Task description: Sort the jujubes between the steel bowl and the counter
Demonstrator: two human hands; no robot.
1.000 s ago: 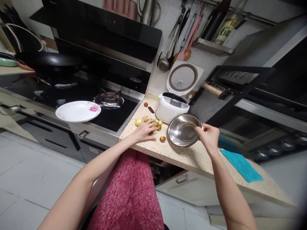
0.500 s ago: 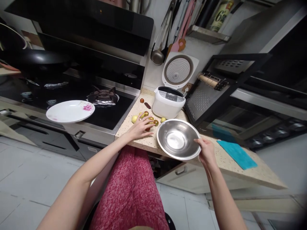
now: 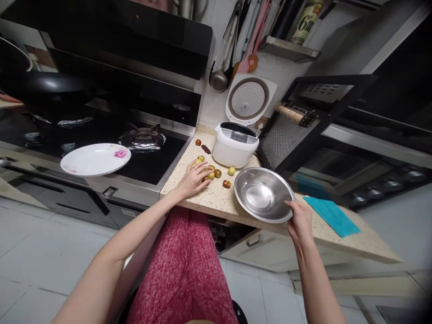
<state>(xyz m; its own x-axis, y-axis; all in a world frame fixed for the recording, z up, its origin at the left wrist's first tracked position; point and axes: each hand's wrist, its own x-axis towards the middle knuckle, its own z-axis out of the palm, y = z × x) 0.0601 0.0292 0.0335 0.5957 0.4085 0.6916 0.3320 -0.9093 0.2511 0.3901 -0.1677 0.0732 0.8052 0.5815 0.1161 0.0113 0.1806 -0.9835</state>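
Note:
With its fingers spread, my left hand (image 3: 194, 182) rests over a cluster of small round yellow-green and brownish fruits (image 3: 218, 173) on the speckled counter (image 3: 209, 201); some are hidden beneath it. My right hand (image 3: 300, 218) pinches the right rim of a shiny steel bowl (image 3: 259, 194), which tilts a little at the counter's front edge. No contents show inside the bowl. Between the hand and the bowl lies a loose red-brown fruit (image 3: 227, 184). A yellow-green fruit (image 3: 231, 171) sits just behind the bowl's left side.
A white rice cooker (image 3: 234, 146) stands behind with its lid up. Near it lie a red fruit (image 3: 198, 142) and a dark flat piece (image 3: 205, 149). On the left, a white floral plate (image 3: 91, 164) overhangs the stove's front. A teal cloth (image 3: 332, 216) lies right.
The bowl has shifted right with my right hand, uncovering the red-brown fruit on the counter. My left hand has moved slightly left and stays over the fruits.

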